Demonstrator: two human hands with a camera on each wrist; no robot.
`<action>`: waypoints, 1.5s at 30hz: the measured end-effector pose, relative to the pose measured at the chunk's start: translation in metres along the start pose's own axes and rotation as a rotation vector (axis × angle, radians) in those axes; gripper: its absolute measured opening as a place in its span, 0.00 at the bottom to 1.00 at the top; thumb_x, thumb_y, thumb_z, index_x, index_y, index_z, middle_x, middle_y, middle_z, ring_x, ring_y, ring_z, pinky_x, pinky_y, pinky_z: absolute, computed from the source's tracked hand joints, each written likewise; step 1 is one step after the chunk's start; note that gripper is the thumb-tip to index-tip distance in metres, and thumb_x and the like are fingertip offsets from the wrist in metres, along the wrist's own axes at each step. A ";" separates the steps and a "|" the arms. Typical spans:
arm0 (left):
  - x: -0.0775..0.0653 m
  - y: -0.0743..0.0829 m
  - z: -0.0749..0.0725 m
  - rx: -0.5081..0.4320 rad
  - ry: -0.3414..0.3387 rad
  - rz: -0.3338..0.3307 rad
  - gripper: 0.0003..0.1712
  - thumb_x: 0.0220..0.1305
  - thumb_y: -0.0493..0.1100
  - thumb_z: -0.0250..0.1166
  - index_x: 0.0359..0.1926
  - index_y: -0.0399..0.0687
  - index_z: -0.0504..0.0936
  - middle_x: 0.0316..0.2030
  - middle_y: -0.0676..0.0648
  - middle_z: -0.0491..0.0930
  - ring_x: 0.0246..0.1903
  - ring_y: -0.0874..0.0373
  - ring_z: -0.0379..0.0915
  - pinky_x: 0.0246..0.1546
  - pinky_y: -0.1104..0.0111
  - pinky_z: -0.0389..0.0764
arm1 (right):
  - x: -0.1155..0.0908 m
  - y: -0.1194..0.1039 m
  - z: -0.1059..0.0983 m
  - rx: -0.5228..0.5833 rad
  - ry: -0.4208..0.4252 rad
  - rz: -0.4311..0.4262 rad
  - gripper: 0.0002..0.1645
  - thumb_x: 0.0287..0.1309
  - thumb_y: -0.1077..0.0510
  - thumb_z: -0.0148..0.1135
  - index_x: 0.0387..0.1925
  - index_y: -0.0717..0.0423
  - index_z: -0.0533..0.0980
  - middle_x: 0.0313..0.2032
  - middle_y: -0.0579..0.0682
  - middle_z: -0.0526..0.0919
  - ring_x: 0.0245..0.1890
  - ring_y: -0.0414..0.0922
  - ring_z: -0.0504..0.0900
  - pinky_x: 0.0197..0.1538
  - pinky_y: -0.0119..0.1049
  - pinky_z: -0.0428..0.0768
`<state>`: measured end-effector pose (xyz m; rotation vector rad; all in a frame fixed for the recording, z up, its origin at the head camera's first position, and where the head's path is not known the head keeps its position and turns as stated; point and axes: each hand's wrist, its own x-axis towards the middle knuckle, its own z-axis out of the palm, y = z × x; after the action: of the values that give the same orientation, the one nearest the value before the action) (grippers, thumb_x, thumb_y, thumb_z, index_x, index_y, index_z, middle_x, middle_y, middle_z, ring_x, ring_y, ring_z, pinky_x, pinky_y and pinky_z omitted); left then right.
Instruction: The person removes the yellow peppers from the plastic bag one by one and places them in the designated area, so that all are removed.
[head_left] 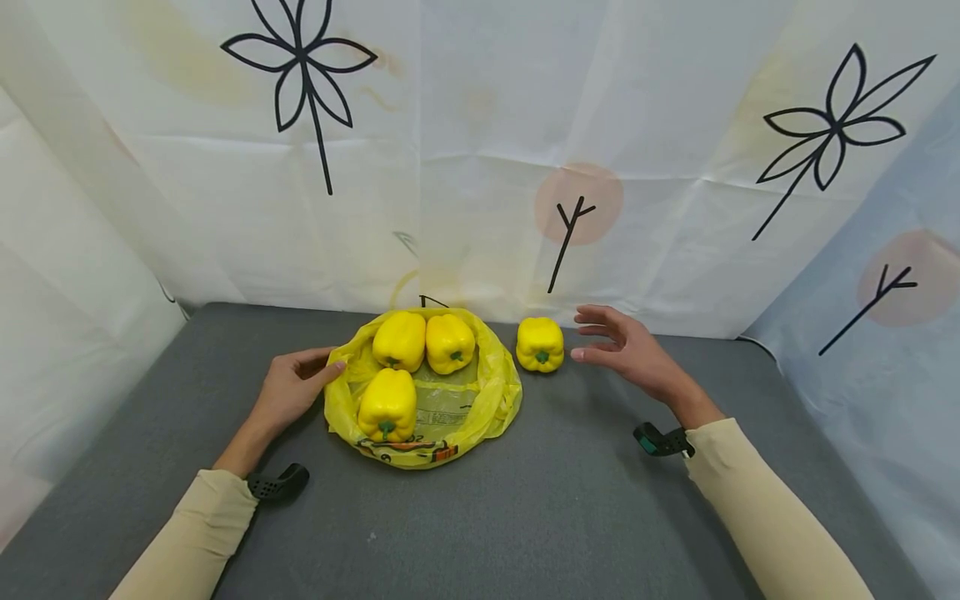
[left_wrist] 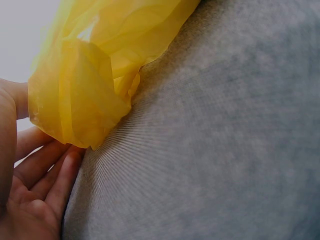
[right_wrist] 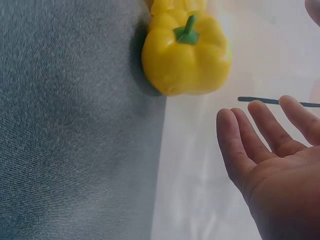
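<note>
A yellow plastic bag [head_left: 480,400] lies with its mouth spread wide on the grey table. Inside it sit three yellow bell peppers: one at the back left [head_left: 400,341], one at the back right [head_left: 450,343] and one at the front [head_left: 387,406]. My left hand [head_left: 296,387] holds the bag's left rim, thumb over the edge and fingers outside; the left wrist view shows the yellow film [left_wrist: 85,95] between them. Another yellow bell pepper [head_left: 540,345] stands just right of the bag. My right hand [head_left: 622,350] is beside it, fingers spread and apart from it, holding nothing.
The grey tabletop [head_left: 480,533] ends at the back against a white cloth [head_left: 480,225] printed with flowers. Similar cloth hangs at both sides. A dark band with a small device sits on each wrist.
</note>
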<state>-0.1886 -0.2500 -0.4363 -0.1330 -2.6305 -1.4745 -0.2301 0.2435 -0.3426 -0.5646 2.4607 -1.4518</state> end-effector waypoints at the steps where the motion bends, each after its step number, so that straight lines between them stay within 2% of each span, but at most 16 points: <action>1: 0.000 0.000 0.000 0.002 0.000 0.000 0.29 0.74 0.53 0.62 0.65 0.37 0.78 0.58 0.36 0.80 0.55 0.44 0.78 0.44 0.82 0.75 | -0.001 -0.001 0.000 0.001 0.000 -0.006 0.43 0.68 0.55 0.67 0.77 0.55 0.58 0.73 0.59 0.62 0.72 0.59 0.62 0.66 0.61 0.68; 7: -0.001 0.001 0.000 -0.007 -0.002 0.001 0.29 0.74 0.52 0.63 0.65 0.36 0.78 0.58 0.35 0.80 0.55 0.42 0.77 0.45 0.82 0.74 | -0.009 -0.006 0.004 0.026 -0.008 -0.038 0.41 0.68 0.57 0.67 0.76 0.56 0.60 0.73 0.60 0.63 0.72 0.60 0.62 0.70 0.57 0.65; 14: 0.000 0.000 -0.001 -0.010 -0.009 0.007 0.28 0.75 0.49 0.62 0.66 0.35 0.77 0.59 0.34 0.79 0.56 0.41 0.77 0.44 0.82 0.74 | -0.012 -0.011 0.011 0.039 -0.015 -0.068 0.41 0.68 0.58 0.67 0.76 0.56 0.60 0.72 0.60 0.63 0.71 0.59 0.64 0.69 0.57 0.66; 19: 0.000 0.001 -0.001 -0.007 -0.013 0.017 0.27 0.75 0.49 0.62 0.66 0.35 0.77 0.59 0.34 0.79 0.56 0.42 0.77 0.44 0.81 0.75 | -0.014 -0.014 0.017 0.053 -0.021 -0.084 0.41 0.67 0.59 0.67 0.76 0.57 0.60 0.72 0.61 0.64 0.70 0.62 0.63 0.69 0.57 0.66; 27: -0.001 0.003 -0.001 -0.009 -0.014 0.015 0.28 0.75 0.50 0.62 0.66 0.35 0.76 0.59 0.34 0.79 0.56 0.41 0.76 0.45 0.82 0.74 | -0.010 -0.018 0.024 0.069 -0.034 -0.075 0.40 0.67 0.59 0.67 0.75 0.58 0.61 0.70 0.60 0.66 0.69 0.63 0.66 0.66 0.56 0.71; 34: -0.001 0.002 -0.001 -0.006 -0.009 -0.005 0.29 0.75 0.52 0.62 0.66 0.36 0.77 0.59 0.35 0.79 0.56 0.41 0.77 0.45 0.81 0.74 | -0.007 -0.023 0.032 0.068 -0.040 -0.066 0.40 0.67 0.58 0.68 0.74 0.59 0.62 0.69 0.59 0.68 0.68 0.63 0.67 0.59 0.49 0.79; 45: 0.001 -0.001 0.000 -0.018 -0.015 0.010 0.28 0.75 0.49 0.62 0.66 0.34 0.76 0.60 0.34 0.78 0.57 0.41 0.76 0.45 0.82 0.74 | 0.002 -0.037 0.050 0.092 -0.060 -0.100 0.38 0.66 0.59 0.68 0.72 0.61 0.65 0.67 0.60 0.70 0.66 0.61 0.70 0.60 0.47 0.78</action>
<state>-0.1892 -0.2507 -0.4366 -0.1593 -2.6246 -1.5009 -0.2048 0.1871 -0.3345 -0.7109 2.3361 -1.5530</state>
